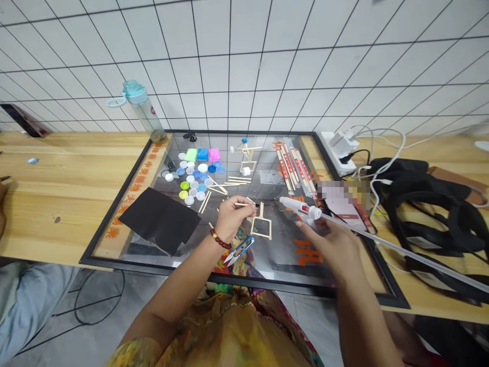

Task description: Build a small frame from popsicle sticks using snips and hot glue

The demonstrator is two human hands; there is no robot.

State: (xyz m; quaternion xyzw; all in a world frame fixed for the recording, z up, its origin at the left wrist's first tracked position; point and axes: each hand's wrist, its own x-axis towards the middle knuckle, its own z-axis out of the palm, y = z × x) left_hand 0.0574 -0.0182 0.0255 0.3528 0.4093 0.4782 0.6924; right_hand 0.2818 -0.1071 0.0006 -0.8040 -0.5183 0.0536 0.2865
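Observation:
My left hand (232, 216), with a beaded bracelet at the wrist, pinches a short wooden stick (241, 204) above the glass tabletop. Just beyond its fingertips lies a small square frame of wooden sticks (262, 235) with a stem. My right hand (340, 250) grips a white glue gun (300, 206), its nozzle pointing left toward the frame. A long clear glue stick (401, 248) trails from the gun's back. Blue-handled thread snips (240, 251) rest below my left hand. Farther back stands a small stick structure (249, 152) with bottle caps on it.
Bottle caps (202, 167), clay packs (202, 154) and black paper (160, 219) lie left. Wrapped chopsticks (292, 168) lie behind the glue gun. A water bottle (144, 112) stands at back left. Power strip (336, 157), cables and black headgear (420, 219) crowd the right. Someone sits at left.

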